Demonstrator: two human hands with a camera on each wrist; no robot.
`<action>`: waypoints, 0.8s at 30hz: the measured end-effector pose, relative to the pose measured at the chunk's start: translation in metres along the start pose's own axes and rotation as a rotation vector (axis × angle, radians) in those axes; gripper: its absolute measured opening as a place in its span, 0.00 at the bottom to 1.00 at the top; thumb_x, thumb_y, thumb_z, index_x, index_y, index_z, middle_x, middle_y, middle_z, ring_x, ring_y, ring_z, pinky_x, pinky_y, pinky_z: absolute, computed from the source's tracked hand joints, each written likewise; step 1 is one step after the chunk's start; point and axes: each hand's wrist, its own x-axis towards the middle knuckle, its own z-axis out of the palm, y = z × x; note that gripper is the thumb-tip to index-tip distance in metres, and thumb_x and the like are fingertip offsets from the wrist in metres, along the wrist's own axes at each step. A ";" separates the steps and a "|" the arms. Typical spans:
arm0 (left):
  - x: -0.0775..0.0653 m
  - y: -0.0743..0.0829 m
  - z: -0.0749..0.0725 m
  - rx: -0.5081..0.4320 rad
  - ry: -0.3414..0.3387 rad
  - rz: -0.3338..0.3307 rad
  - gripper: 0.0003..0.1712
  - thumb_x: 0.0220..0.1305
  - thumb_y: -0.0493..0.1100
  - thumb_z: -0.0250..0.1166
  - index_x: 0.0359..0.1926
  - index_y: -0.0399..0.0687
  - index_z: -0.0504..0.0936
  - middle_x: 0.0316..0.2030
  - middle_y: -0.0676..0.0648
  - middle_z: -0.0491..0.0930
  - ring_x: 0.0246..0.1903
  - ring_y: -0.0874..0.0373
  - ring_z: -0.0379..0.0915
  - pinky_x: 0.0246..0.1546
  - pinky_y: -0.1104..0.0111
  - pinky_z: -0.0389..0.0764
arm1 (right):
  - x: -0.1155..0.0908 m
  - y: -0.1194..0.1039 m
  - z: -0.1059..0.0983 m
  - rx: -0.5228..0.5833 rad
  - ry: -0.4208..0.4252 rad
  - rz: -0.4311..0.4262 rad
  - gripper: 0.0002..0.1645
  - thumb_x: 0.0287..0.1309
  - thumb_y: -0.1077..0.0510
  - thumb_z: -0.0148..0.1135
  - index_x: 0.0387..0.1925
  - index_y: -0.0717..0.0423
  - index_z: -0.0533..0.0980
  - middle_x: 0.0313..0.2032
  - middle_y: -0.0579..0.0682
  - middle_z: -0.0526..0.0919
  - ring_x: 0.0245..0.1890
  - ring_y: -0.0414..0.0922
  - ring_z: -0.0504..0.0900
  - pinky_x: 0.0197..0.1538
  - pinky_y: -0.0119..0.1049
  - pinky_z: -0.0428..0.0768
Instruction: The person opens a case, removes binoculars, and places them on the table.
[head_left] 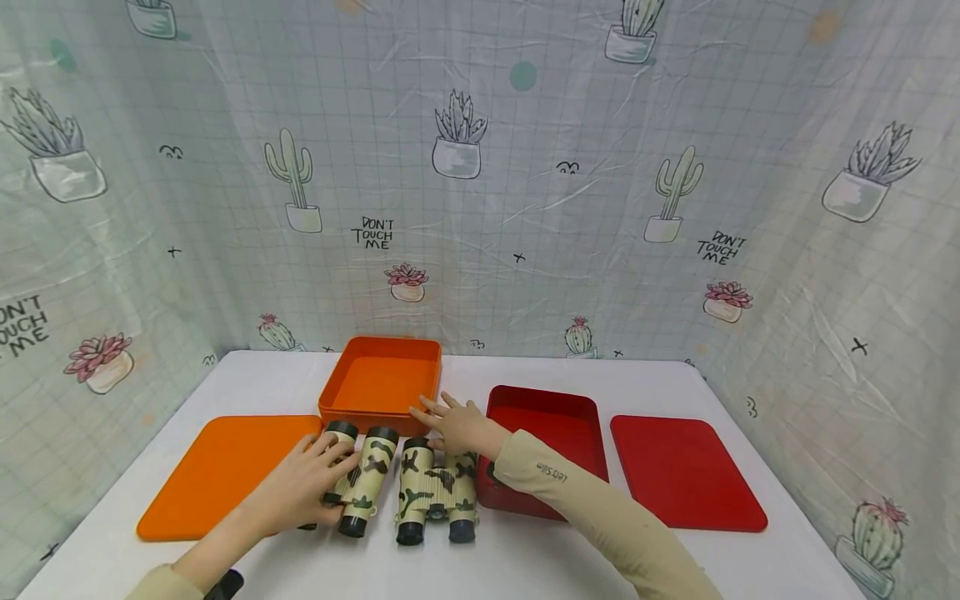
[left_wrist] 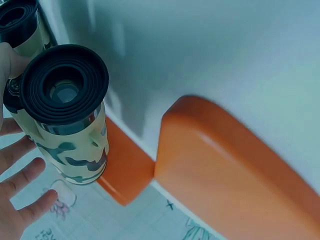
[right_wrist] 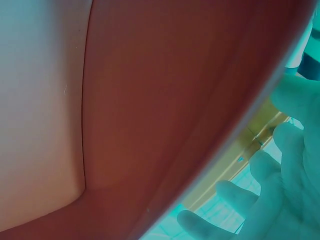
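Two pairs of camouflage-patterned binoculars lie side by side on the table. My left hand [head_left: 303, 483] rests over the left binoculars [head_left: 372, 467], its fingers reaching across the nearer barrel. In the left wrist view those fingers [left_wrist: 20, 175] look spread and fairly straight, with the thumb by the bridge between the black eyecups. My right hand [head_left: 461, 427] reaches over the far end of the right binoculars [head_left: 427, 492], fingers extended towards the front right corner of the orange box [head_left: 397, 342]. Whether it touches either is unclear. The right wrist view shows its fingers [right_wrist: 270, 172] loosely spread, holding nothing.
Right of the binoculars stands an uncovered red box [head_left: 525, 504], partly beneath my right forearm. A flat orange lid [head_left: 232, 467] lies at left and a red lid [head_left: 686, 471] at right. A cactus-print curtain [head_left: 510, 208] surrounds the white table [head_left: 525, 567].
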 end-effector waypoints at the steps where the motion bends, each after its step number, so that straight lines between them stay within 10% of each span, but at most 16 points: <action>1: -0.001 0.001 0.001 -0.004 -0.009 -0.003 0.38 0.32 0.65 0.69 0.47 0.50 0.78 0.44 0.48 0.76 0.42 0.52 0.65 0.37 0.59 0.69 | 0.000 0.000 0.000 0.006 0.002 0.000 0.37 0.60 0.39 0.44 0.67 0.30 0.41 0.69 0.36 0.41 0.69 0.45 0.48 0.63 0.50 0.63; 24: -0.006 0.006 0.014 -0.048 -0.116 -0.047 0.40 0.36 0.68 0.65 0.48 0.49 0.77 0.44 0.48 0.75 0.43 0.52 0.65 0.41 0.54 0.71 | -0.002 0.001 -0.002 0.056 -0.001 -0.007 0.38 0.60 0.38 0.42 0.67 0.30 0.40 0.69 0.36 0.40 0.70 0.46 0.44 0.65 0.53 0.57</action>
